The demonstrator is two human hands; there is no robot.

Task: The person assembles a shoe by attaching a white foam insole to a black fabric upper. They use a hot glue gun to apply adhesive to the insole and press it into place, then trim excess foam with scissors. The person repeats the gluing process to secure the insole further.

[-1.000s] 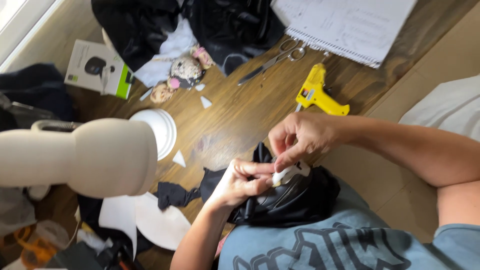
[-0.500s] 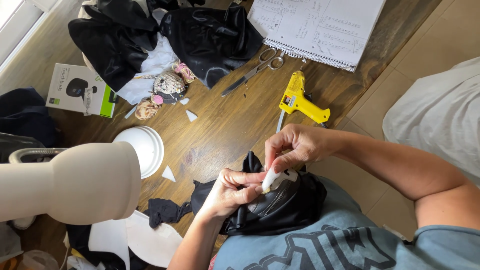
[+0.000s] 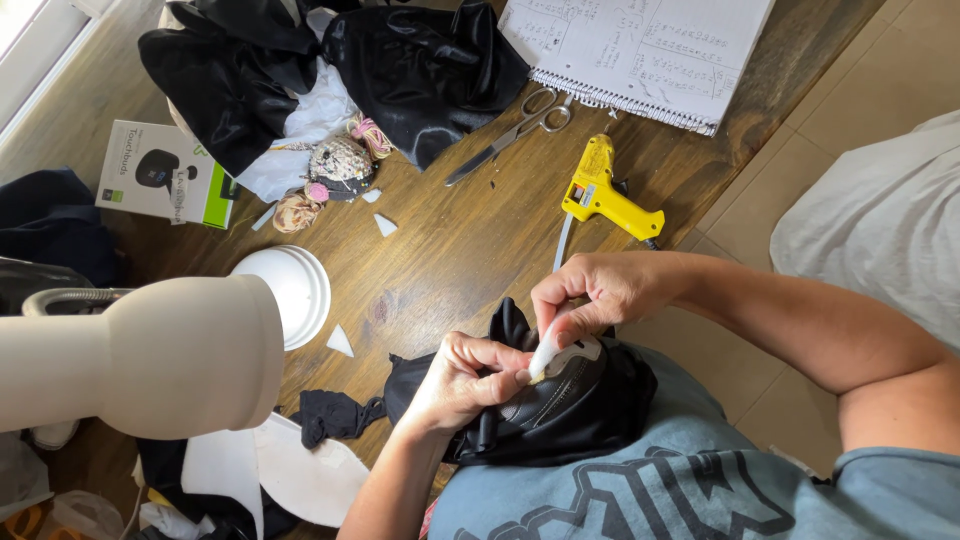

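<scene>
- Since the earlier frames both hands sit a little lower and nearer the body, and the white piece between them now stands steeper; the desk things lie as they did.
- Far left, a box (image 3: 160, 172) lies on the wooden table (image 3: 450, 250), with a cream lamp head (image 3: 150, 350) looming close to the camera and a white lid (image 3: 290, 290) just beyond it.
- Black cloth (image 3: 330, 70) is heaped at the top, small crocheted bits (image 3: 335, 165) beside it, scissors (image 3: 515, 125) to their right.
- Left hand (image 3: 465, 380) is curled, thumb and fingers pinched on the black piece (image 3: 560, 405) at the lap, likely steadying it so the edge stays put.
- White strip (image 3: 548, 350) stands between the hands, long axis slanting from lower left to upper right, its lower end on the black piece.
- Right hand (image 3: 600, 290) is nearly closed, fingertips pinching the strip's upper end, probably to press or guide it along the seam.
- Yellow glue gun (image 3: 605, 195) lies on the table just above the right hand, nozzle toward the upper left, within easy reach.
- Notebook (image 3: 640, 50) lies open at the top right.
</scene>
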